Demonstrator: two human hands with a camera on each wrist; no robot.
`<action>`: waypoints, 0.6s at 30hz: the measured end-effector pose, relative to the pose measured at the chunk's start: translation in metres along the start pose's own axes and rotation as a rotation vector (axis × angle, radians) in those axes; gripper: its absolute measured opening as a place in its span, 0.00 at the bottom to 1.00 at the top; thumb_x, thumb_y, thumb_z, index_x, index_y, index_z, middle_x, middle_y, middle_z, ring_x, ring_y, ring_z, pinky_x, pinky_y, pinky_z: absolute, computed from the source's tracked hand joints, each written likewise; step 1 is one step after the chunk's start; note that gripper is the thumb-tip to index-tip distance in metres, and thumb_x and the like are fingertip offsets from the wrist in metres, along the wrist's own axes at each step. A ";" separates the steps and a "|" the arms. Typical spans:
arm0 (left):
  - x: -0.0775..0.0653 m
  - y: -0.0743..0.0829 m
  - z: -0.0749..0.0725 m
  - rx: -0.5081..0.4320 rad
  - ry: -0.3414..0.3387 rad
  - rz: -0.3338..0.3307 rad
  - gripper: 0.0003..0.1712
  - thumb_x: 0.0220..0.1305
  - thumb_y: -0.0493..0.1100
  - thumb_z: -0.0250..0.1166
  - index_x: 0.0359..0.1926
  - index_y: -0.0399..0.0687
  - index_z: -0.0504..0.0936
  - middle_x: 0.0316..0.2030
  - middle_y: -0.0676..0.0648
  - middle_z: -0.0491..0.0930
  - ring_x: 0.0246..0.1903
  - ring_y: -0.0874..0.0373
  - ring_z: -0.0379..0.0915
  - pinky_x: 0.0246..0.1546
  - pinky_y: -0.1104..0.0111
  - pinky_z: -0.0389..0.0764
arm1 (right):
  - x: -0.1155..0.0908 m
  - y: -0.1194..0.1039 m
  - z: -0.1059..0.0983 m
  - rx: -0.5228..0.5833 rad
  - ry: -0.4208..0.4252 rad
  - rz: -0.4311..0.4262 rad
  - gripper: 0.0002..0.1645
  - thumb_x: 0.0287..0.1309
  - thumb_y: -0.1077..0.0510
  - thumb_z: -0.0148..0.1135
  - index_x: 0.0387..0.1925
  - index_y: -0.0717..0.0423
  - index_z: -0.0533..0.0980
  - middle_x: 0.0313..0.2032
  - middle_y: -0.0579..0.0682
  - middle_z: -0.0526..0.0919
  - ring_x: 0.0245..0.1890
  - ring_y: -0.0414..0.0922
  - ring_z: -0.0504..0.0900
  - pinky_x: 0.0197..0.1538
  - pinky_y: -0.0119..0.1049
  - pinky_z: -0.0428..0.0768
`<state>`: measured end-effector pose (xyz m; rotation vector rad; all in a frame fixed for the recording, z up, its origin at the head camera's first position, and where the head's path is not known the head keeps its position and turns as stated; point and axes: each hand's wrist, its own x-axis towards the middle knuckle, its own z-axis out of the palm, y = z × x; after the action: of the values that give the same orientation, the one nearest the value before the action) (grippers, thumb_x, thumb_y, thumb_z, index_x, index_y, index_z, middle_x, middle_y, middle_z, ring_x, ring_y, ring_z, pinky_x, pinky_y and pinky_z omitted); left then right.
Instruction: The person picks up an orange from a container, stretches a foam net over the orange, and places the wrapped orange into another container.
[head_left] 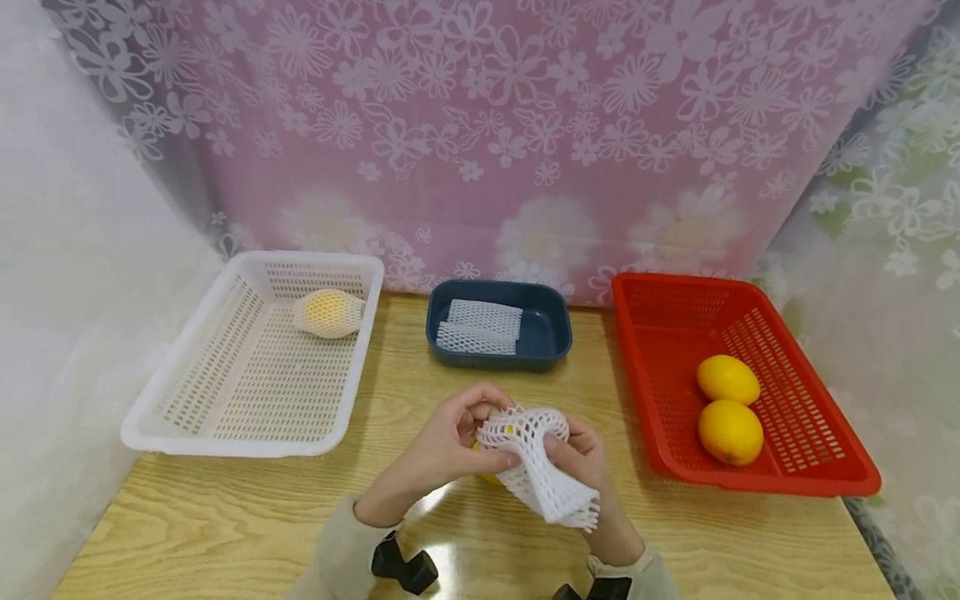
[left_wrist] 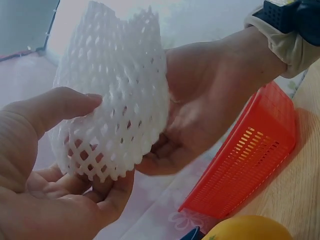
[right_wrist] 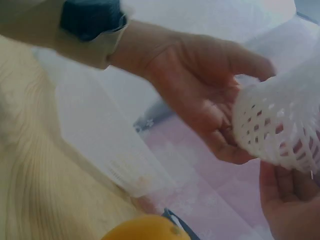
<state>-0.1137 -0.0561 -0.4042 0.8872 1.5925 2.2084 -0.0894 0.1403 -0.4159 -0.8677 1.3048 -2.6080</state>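
Between both hands is a white foam fruit net (head_left: 542,471), its mouth stretched wide. My left hand (head_left: 450,437) pinches its rim, thumb on the outside in the left wrist view. My right hand (head_left: 592,467) grips the other side of the net, with its thumb pressed on the mesh. A yellow fruit (head_left: 487,472) lies on the table beneath the hands, mostly hidden by them in the head view. The wrist views show the top of this fruit (left_wrist: 252,230) below the net, apart from it.
On the left stands a white basket (head_left: 303,447) with a netted yellow fruit (head_left: 330,313). A dark blue box (head_left: 546,333) at the back holds flat foam nets (head_left: 480,327). On the right, a red basket (head_left: 652,400) contains two bare yellow fruits (head_left: 731,432).
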 end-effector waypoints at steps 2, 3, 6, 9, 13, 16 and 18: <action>0.000 -0.001 0.000 0.002 -0.011 0.002 0.22 0.53 0.23 0.68 0.49 0.26 0.71 0.34 0.45 0.80 0.34 0.60 0.77 0.35 0.73 0.79 | 0.001 -0.002 0.001 0.057 0.027 -0.018 0.28 0.67 0.75 0.35 0.50 0.57 0.81 0.41 0.47 0.86 0.38 0.36 0.84 0.41 0.28 0.82; 0.000 -0.001 0.000 -0.006 -0.024 -0.003 0.22 0.53 0.24 0.68 0.48 0.25 0.71 0.34 0.45 0.80 0.34 0.60 0.77 0.35 0.73 0.79 | 0.002 -0.004 0.001 0.090 0.029 -0.025 0.28 0.68 0.74 0.33 0.50 0.58 0.80 0.41 0.48 0.85 0.38 0.36 0.84 0.41 0.28 0.82; 0.000 0.000 0.000 -0.050 -0.079 -0.041 0.26 0.55 0.25 0.67 0.54 0.28 0.68 0.38 0.43 0.80 0.36 0.59 0.78 0.36 0.71 0.81 | 0.004 -0.006 -0.001 0.173 0.013 -0.031 0.29 0.70 0.73 0.28 0.51 0.60 0.78 0.42 0.49 0.85 0.39 0.37 0.83 0.42 0.28 0.81; -0.001 0.000 0.000 -0.103 -0.142 -0.099 0.34 0.57 0.26 0.66 0.63 0.33 0.62 0.45 0.41 0.80 0.41 0.55 0.80 0.39 0.67 0.82 | 0.005 -0.008 -0.002 0.205 0.022 -0.009 0.27 0.72 0.72 0.28 0.50 0.60 0.76 0.41 0.50 0.84 0.38 0.38 0.83 0.42 0.29 0.82; -0.001 -0.001 -0.001 -0.096 -0.226 -0.180 0.39 0.57 0.25 0.66 0.65 0.40 0.57 0.50 0.41 0.76 0.43 0.54 0.81 0.40 0.64 0.83 | 0.006 -0.008 -0.003 0.193 0.063 0.034 0.24 0.72 0.72 0.30 0.48 0.58 0.75 0.38 0.48 0.84 0.40 0.42 0.84 0.41 0.29 0.81; -0.001 -0.005 -0.001 -0.063 -0.293 -0.237 0.34 0.56 0.25 0.66 0.60 0.36 0.61 0.49 0.43 0.76 0.43 0.55 0.81 0.40 0.65 0.83 | 0.007 -0.009 -0.003 0.179 0.077 0.059 0.23 0.72 0.71 0.31 0.50 0.57 0.74 0.38 0.48 0.83 0.39 0.41 0.84 0.40 0.28 0.81; -0.002 -0.006 -0.001 -0.038 -0.325 -0.257 0.30 0.57 0.25 0.67 0.58 0.33 0.65 0.48 0.45 0.77 0.43 0.57 0.80 0.41 0.66 0.82 | 0.008 -0.010 -0.003 0.158 0.090 0.072 0.24 0.73 0.72 0.31 0.51 0.57 0.74 0.37 0.47 0.82 0.34 0.38 0.83 0.38 0.28 0.81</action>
<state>-0.1139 -0.0558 -0.4109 0.9179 1.4168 1.8083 -0.0960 0.1458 -0.4057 -0.6735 1.1084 -2.6771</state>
